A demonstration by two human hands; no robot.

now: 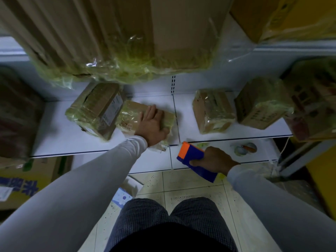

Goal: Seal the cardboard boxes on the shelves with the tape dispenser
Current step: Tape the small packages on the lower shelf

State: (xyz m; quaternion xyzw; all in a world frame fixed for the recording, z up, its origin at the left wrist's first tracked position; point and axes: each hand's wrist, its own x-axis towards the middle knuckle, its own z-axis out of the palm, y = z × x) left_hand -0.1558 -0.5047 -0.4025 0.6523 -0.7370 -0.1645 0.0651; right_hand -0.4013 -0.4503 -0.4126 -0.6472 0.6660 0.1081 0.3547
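Midway by the look of it: left hand (153, 124) flat on a small taped box (132, 113) at frame centre on the shelf (60, 135), right hand (215, 160) gripping the tape dispenser (192, 157) lower right, neighbouring boxes (213, 110) already wrapped in tape.

- Flat cardboard box (132, 113), tape-wrapped, lies on the white shelf (60, 135) at eleven o'clock, touching a taller taped box (96, 110).
- Two more taped boxes (212, 110) stand at one o'clock.
- Blue-and-orange tape dispenser (192, 157) sits tilted, centre-right.
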